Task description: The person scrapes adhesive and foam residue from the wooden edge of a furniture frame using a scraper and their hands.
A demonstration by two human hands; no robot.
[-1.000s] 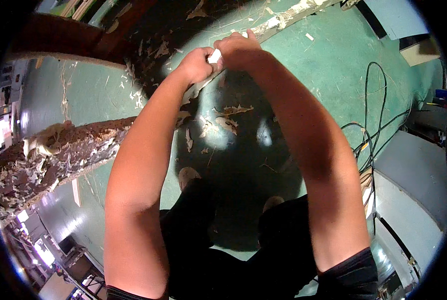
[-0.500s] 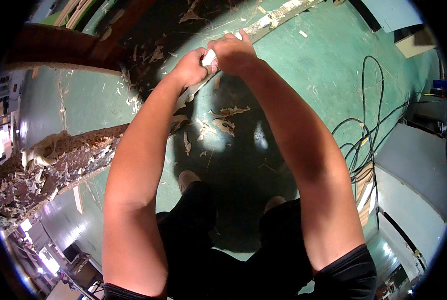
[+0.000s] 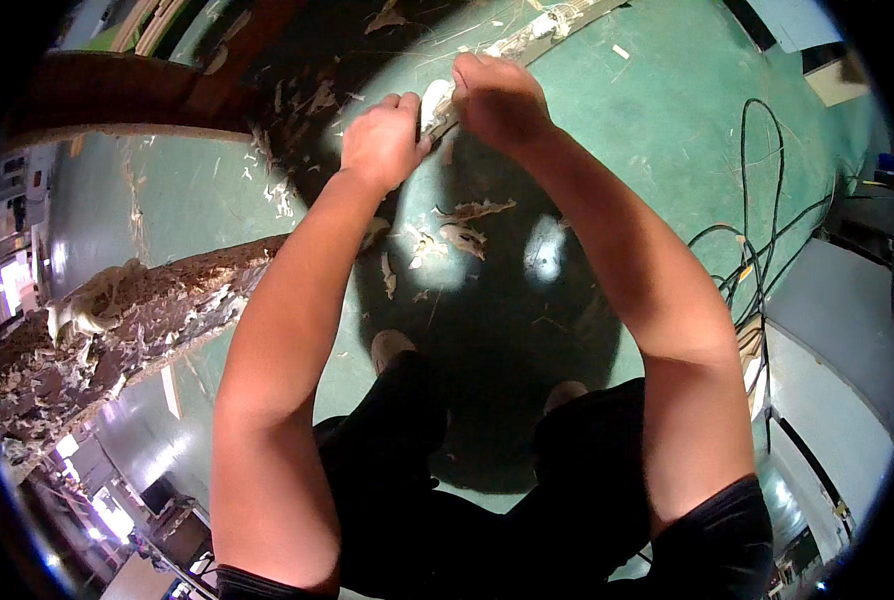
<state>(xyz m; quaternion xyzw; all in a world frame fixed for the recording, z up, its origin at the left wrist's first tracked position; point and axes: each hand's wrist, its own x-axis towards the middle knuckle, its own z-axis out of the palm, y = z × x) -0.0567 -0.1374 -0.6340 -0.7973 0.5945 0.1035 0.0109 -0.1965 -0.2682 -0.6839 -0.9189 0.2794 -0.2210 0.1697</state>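
My left hand is closed over a long narrow rail, its thumb on the near side. Torn, pale, fluffy scraps cling to the rail. A white piece of soft-looking material sticks up between my two hands, close to the left fingertips. My right hand is closed in a fist beside that piece, above the rail; what its fingers grip is hidden. Several torn beige scraps lie on the floor below my hands.
At left runs a thick brown beam covered with ragged residue. A dark red-brown frame part stands at the upper left. Black cables loop over the green floor at right, near pale grey panels. My shoes stand below.
My right hand has shifted slightly right and away from my left, widening the gap between them. More of the white piece shows. My left hand has turned, its knuckles now further up.
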